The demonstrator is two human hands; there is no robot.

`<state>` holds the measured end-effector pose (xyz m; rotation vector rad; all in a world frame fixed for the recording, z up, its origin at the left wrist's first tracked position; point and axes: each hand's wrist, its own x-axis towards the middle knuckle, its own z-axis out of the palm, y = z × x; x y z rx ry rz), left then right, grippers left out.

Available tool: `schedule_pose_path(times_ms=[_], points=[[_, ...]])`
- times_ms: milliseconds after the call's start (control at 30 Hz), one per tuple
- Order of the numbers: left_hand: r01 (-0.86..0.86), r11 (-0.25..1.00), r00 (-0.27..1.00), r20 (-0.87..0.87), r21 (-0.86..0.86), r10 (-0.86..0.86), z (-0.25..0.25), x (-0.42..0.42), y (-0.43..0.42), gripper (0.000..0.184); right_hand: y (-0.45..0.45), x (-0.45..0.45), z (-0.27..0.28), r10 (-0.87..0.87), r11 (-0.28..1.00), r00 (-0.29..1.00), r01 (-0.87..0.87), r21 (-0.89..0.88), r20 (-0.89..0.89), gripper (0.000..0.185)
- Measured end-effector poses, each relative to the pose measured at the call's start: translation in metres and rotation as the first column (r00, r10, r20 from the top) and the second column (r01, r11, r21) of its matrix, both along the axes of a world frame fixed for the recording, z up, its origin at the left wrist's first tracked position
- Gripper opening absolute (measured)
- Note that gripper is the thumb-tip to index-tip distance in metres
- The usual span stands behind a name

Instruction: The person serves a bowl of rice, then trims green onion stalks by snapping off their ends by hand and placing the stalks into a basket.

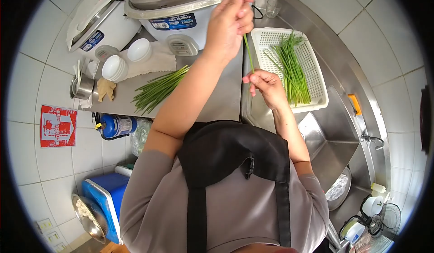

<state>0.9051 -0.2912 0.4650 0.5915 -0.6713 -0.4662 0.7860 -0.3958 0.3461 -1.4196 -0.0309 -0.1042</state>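
A long, thin green stalk (pixel 248 53) is stretched between my two hands. My left hand (pixel 230 24), raised in front of the rice cooker, is closed around its upper part, and the tip runs out of the top of the view. Lower down, my right hand (pixel 267 88) pinches the stalk's lower end between thumb and fingers. Beside that hand, a white perforated basket (pixel 320 79) holds a bunch of slender green stalks (pixel 293 72) with wispy tops. Another bundle of green stalks (pixel 160 90) lies on the steel counter, partly hidden behind my left forearm.
A large rice cooker (pixel 190 49) stands at the back, with a second cooker (pixel 113 33) to its left. White bowls (pixel 115 68) rest on a cloth (pixel 158 61). On the right are a steel sink (pixel 334 156), a faucet (pixel 373 138) and an orange-handled tool (pixel 355 104).
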Motion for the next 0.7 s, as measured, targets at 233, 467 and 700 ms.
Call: schedule_pose_path(times_ms=[233,467,700], points=[[-0.139,0.990,0.969,0.203,-0.017,0.140,-0.005,-0.004,0.059,0.026,-0.053,-0.005,-0.016,-0.372,0.838,0.928,0.327,0.436,0.018,0.020],[-0.846,0.102,0.505,0.848,0.523,-0.162,-0.098,0.051,0.162,0.027,-0.120,-0.038,-0.034,-0.444,0.733,0.855,0.173,-0.658,-0.269,0.035],[-0.869,0.071,0.474,0.864,0.490,-0.170,-0.211,0.058,0.204,0.035,-0.219,-0.029,-0.080,-0.551,0.238,0.832,0.075,-0.968,-0.071,0.036]])
